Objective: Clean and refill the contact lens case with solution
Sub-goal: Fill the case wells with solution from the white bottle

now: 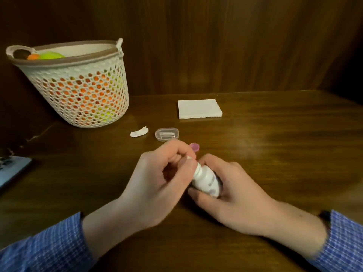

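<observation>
My right hand (233, 190) grips a small white solution bottle (207, 179), tilted with its neck pointing up and to the left. My left hand (159, 177) pinches the bottle's cap end with thumb and fingers curled round it. Just beyond my left fingers a pink round lens-case piece (194, 147) lies on the wooden table (275, 154), partly hidden by them. A clear oval plastic case (167, 134) with white parts inside sits a little farther back. A crumpled bit of white tissue (139, 132) lies to its left.
A white perforated basket (78, 85) holding orange and green items stands at the back left. A folded white tissue stack (199, 108) lies at the back centre. A grey-blue flat object (11, 171) sits at the left edge. A dark wooden wall rises behind.
</observation>
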A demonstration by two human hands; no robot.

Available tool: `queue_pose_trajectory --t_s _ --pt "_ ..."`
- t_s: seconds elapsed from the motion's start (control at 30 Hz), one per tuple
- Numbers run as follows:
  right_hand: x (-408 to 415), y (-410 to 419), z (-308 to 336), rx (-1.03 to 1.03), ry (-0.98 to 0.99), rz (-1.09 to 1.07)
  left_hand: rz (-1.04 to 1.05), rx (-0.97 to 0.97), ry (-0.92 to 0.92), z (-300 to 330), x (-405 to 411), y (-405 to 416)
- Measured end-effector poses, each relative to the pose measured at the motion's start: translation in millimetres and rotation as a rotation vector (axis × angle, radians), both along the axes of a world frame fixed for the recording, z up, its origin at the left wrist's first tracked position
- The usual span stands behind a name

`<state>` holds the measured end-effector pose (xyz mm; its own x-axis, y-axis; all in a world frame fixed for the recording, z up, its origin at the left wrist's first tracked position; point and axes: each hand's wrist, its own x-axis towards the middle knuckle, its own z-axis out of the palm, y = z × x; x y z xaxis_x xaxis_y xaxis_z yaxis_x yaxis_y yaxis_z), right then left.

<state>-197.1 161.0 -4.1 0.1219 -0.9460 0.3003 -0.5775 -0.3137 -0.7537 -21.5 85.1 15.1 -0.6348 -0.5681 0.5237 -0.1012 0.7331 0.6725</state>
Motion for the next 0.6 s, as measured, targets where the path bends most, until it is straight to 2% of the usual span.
queue_pose_trajectory --t_s 0.17,0.33,0.6 --pt "0.1 6.0 2.2 -0.052 0.061 0.028 -0.042 -0.03 0.053 -3.3 1.9 10.0" --pt "2.8 5.7 1.2 -0.045 0.091 -0.018 -0.029 0.029 0.076 -5.4 0.4 10.5" --pt "6.6 5.4 3.2 -0.048 0.126 -0.064 0.106 -0.049 -0.051 -5.6 -3.5 8.8"
